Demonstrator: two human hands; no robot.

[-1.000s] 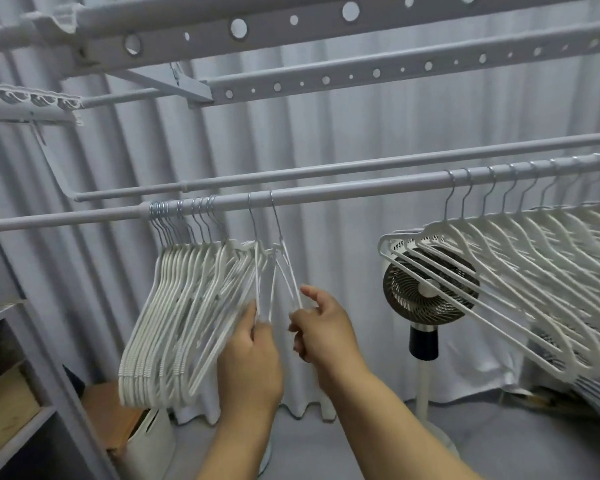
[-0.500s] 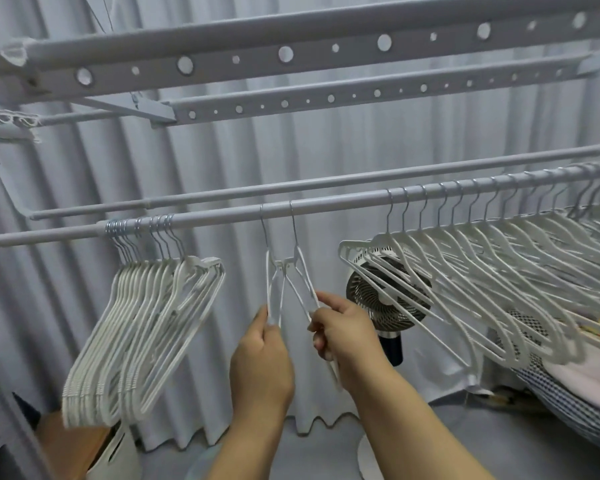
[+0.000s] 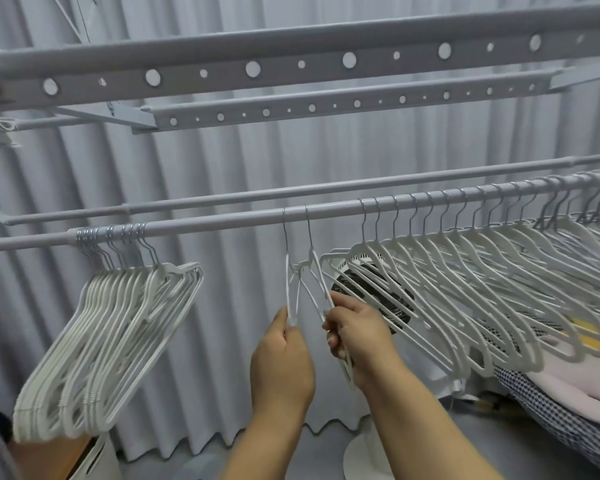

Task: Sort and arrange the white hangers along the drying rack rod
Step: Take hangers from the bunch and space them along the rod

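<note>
Two white hangers (image 3: 303,271) are held on the drying rack rod (image 3: 222,221), one in each hand.

The left hand (image 3: 282,362) is pinched round the lower wire of the left hanger, and the right hand (image 3: 359,336) is curled round the right one; both hooks sit on the rod, between a tight bunch of hangers (image 3: 108,344) to the left and a spread row of hangers (image 3: 465,292) to the right. A fan (image 3: 374,292) is seen behind the row, before a grey curtain (image 3: 222,168).

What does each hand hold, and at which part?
Left hand pinches left hanger's lower arm; right hand grips right hanger's arm.
</note>
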